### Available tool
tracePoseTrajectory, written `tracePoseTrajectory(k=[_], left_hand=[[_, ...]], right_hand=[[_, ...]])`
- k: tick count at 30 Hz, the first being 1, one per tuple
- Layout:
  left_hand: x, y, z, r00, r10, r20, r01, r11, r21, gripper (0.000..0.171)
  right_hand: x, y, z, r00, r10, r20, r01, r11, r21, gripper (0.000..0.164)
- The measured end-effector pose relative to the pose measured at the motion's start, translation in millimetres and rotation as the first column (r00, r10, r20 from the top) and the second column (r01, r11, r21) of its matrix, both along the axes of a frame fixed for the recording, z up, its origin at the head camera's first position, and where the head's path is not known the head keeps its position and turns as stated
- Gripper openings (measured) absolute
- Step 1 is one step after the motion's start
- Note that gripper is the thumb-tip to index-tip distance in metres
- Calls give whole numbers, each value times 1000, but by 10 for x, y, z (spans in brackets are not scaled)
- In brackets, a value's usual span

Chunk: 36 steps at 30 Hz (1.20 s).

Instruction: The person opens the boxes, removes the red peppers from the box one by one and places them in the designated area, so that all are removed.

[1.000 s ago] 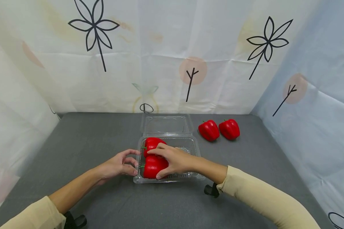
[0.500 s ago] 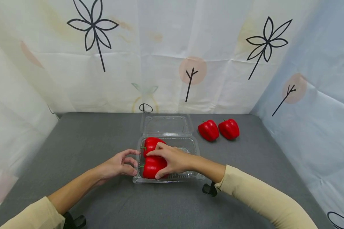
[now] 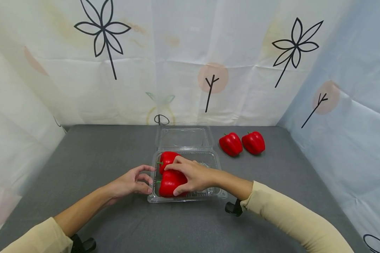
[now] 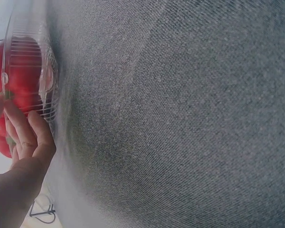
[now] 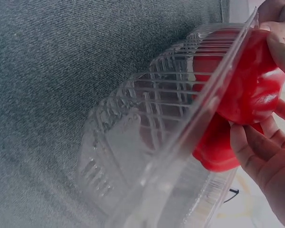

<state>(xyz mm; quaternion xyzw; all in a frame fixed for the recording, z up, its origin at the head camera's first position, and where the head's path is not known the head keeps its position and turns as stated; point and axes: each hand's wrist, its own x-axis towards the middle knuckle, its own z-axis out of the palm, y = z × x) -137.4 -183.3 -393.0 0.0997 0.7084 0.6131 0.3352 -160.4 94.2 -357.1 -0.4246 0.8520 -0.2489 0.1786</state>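
In the head view a clear plastic clamshell container [image 3: 220, 165] lies on the grey table, its lid [image 3: 183, 137] folded back away from me. Two red bell peppers are in its left part, one behind the other, green stems pointing left. My right hand [image 3: 196, 175] grips the nearer bell pepper [image 3: 169, 184], thumb on the near side and fingers on the far side. The farther bell pepper [image 3: 166, 160] is partly hidden by those fingers. My left hand [image 3: 131, 181] holds the container's left rim, with fingers against the outer wall [image 4: 38, 135] in the left wrist view.
Two more red bell peppers, a left one [image 3: 230, 144] and a right one [image 3: 253, 143], lie side by side on the table [image 3: 114, 147] right of the lid. A patterned white cloth [image 3: 183, 52] hangs behind the table and along its sides.
My right hand and the nearer bell pepper have shifted very slightly to the right inside the container. My left hand stays at the rim.
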Motion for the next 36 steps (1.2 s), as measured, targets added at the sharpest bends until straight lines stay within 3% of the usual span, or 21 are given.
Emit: tracePoseTrajectory(k=[7, 20, 29, 36], left_hand=[[-3, 4, -20, 1000, 11, 1, -11, 1000, -4, 68], [-2, 1, -39, 1000, 13, -12, -13, 1000, 5, 69], [11, -1, -39, 1000, 8, -29, -8, 1000, 4, 70], [18, -2, -26, 999, 5, -43, -5, 1000, 8, 71]], right_hand=[[14, 111, 45, 1000, -13, 19, 14, 998, -64, 66], [74, 474, 274, 998, -51, 24, 53, 994, -94, 65], [88, 881, 329, 990, -134, -39, 128, 984, -127, 64], [100, 1223, 325, 968, -246, -54, 233, 956, -178, 70]])
